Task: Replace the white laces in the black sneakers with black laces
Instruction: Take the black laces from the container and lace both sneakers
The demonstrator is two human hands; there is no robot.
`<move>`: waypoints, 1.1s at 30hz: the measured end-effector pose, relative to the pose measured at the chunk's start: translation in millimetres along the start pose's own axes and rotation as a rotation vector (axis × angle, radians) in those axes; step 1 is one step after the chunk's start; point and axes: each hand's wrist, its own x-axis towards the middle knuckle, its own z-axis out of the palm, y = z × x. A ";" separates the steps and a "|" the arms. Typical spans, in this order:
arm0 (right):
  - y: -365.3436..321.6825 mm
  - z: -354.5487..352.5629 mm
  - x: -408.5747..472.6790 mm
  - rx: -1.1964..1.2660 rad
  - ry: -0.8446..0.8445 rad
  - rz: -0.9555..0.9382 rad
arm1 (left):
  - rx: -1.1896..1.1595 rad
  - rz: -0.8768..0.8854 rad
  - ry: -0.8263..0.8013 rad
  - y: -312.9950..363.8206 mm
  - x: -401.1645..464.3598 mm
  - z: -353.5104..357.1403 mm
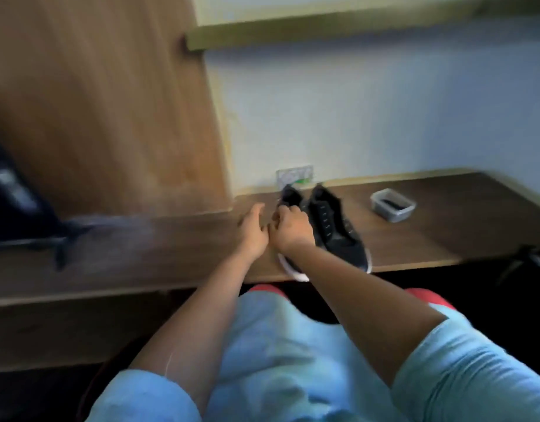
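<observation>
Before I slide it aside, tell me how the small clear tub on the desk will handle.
The clear tub looks like thin plastic, so probably light and easy to push across the smooth wooden desk. It sits low and wide, so tipping seems unlikely. It has no lid, so its dark contents, too blurred to identify, might spill if jerked.

One head-worn view looks forward and down, close over a wooden desk point(415, 239); blurred, seemingly tilted.
</observation>
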 end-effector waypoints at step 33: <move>289.4 -132.2 182.7 -0.321 -0.056 0.423 | 0.112 0.375 -0.242 139.0 151.9 253.1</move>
